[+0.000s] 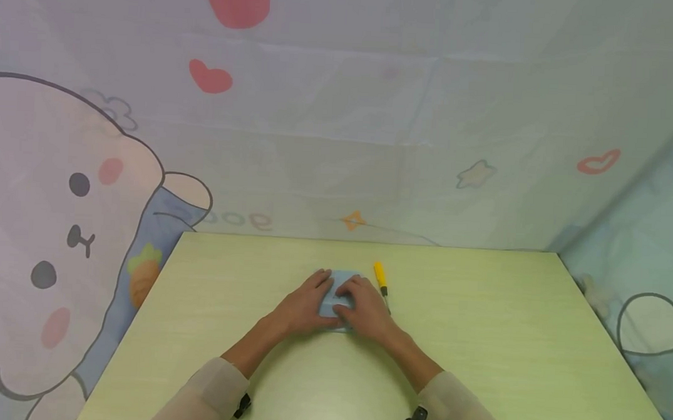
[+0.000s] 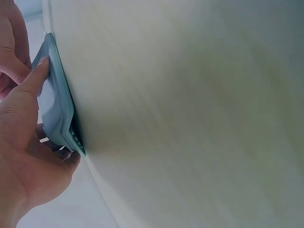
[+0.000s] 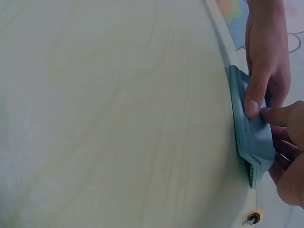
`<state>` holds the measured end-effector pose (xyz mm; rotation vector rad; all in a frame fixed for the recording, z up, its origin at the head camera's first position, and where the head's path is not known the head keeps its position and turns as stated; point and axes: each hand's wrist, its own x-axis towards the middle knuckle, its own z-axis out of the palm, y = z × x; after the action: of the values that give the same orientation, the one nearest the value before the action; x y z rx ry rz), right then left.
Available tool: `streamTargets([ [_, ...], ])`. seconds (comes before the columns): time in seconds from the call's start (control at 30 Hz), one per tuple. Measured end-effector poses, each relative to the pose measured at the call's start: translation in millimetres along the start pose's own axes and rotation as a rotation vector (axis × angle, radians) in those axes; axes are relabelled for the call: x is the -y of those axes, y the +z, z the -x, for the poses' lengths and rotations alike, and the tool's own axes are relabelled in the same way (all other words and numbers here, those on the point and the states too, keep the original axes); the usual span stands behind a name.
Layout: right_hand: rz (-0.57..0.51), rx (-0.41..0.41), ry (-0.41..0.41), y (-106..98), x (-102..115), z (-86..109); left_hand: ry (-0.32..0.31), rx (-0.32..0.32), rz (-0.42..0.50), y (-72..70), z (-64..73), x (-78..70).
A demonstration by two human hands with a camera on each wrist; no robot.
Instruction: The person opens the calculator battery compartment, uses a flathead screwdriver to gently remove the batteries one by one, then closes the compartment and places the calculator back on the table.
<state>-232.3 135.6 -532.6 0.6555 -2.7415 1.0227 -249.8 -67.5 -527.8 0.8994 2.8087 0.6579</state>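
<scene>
A flat blue-grey plastic case (image 1: 326,306) with rounded corners and small slots along one edge (image 2: 76,134) lies on the table under both hands. My left hand (image 1: 305,306) grips its left side, fingers along the far left edge and thumb lying across the near part of the top. From the other side my right hand (image 1: 373,310) holds the case, its thumb and forefinger bent over the top face. In the right wrist view the left thumb and a right fingertip nearly meet on the case (image 3: 258,135). The hands cover much of its top.
Just right of the right hand lies a screwdriver (image 1: 380,276) with a yellow handle and dark collar, shaft toward me. The pale wood-grain table (image 1: 505,343) ends at a printed cloth backdrop (image 1: 329,109) behind and at the sides.
</scene>
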Motion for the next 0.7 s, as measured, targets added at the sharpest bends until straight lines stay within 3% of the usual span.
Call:
streamTargets([
  [0.7, 0.003, -0.010, -0.010, -3.5, 7.4, 0.5, -0.021, 0.002, 0.052, -0.7, -0.1, -3.0],
])
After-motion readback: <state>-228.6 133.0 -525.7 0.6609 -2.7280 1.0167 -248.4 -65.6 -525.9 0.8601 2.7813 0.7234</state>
